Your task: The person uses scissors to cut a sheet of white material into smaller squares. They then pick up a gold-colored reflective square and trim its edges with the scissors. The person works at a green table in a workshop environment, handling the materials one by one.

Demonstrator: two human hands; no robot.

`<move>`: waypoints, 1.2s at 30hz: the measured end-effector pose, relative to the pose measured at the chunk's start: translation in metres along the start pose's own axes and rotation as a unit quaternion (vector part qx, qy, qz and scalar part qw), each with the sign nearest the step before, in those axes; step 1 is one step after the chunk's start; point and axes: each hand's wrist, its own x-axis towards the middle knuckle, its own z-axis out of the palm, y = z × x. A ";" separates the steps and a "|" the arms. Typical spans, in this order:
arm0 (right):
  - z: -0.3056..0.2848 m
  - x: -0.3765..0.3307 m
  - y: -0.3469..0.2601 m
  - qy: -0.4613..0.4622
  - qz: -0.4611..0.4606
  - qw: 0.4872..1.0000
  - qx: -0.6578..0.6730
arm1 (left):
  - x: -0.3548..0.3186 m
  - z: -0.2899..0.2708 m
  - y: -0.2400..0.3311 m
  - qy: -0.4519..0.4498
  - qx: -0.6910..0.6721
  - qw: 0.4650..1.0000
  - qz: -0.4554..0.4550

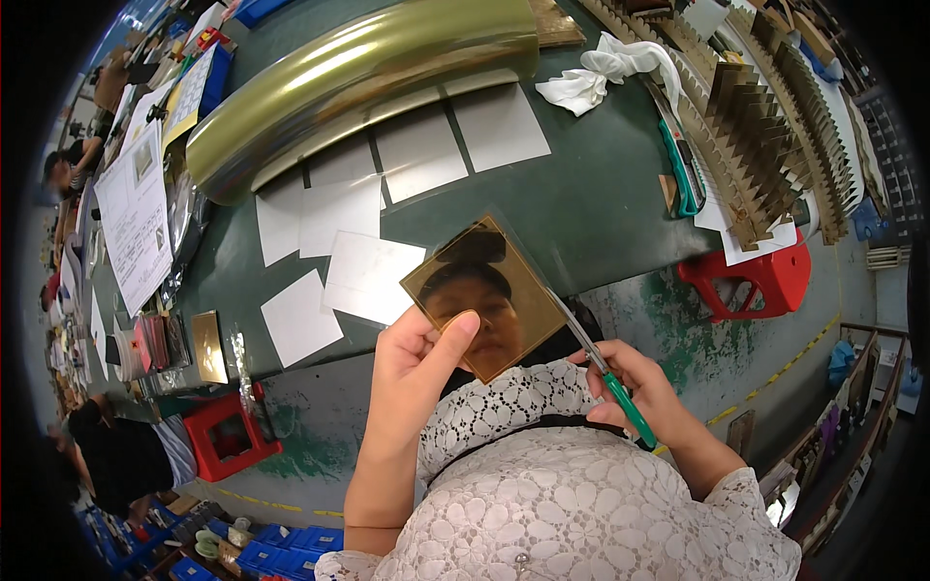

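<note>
One plate (523,310), two stools (790,274)

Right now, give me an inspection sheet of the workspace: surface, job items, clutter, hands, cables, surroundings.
Surface: green table, gold-green roll lying on it.
Job items: shiny amber square plate; green-handled tool, metal end by the plate's right edge, contact unclear.
Clutter: white sheets, white cloth, teal knife, brown toothed strips.
Hands: left hand grips the plate; right hand holds the tool.
Cables: nothing seen.
Surroundings: red stools beside the table, co-workers at left.
</note>
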 end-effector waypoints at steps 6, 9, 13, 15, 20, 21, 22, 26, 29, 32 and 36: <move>-0.002 0.004 0.003 -0.004 0.020 0.999 0.048 | 0.005 -0.002 -0.011 -0.057 0.004 0.996 -0.062; -0.002 0.007 0.006 0.020 0.029 0.996 0.076 | 0.007 0.002 -0.020 -0.072 0.022 0.993 -0.096; -0.004 0.015 0.002 0.022 0.038 0.995 0.088 | 0.010 0.006 -0.027 -0.084 0.025 0.987 -0.132; -0.005 0.017 -0.001 0.020 0.038 0.995 0.095 | 0.012 0.005 -0.030 -0.092 0.029 0.985 -0.143; -0.014 0.019 -0.005 -0.030 0.111 0.986 0.123 | 0.009 -0.001 -0.026 -0.139 0.047 0.972 -0.185; -0.014 0.018 -0.005 -0.032 0.109 0.983 0.141 | 0.007 0.001 -0.023 -0.128 0.036 0.977 -0.169; -0.014 0.018 -0.005 -0.036 0.106 0.980 0.165 | 0.003 0.005 -0.017 -0.116 0.025 0.981 -0.153; -0.016 0.014 -0.002 -0.064 0.064 0.966 0.244 | -0.010 -0.001 0.008 -0.050 0.075 0.995 -0.035; -0.019 0.009 0.000 -0.058 0.009 0.975 0.215 | -0.010 -0.015 0.021 0.020 0.129 0.991 0.009; -0.012 0.003 -0.004 -0.041 -0.007 0.980 0.192 | -0.006 -0.033 0.018 0.088 0.046 0.994 0.048; 0.002 0.001 -0.009 -0.023 -0.022 0.995 0.097 | 0.001 -0.019 0.010 0.176 -0.119 0.977 -0.015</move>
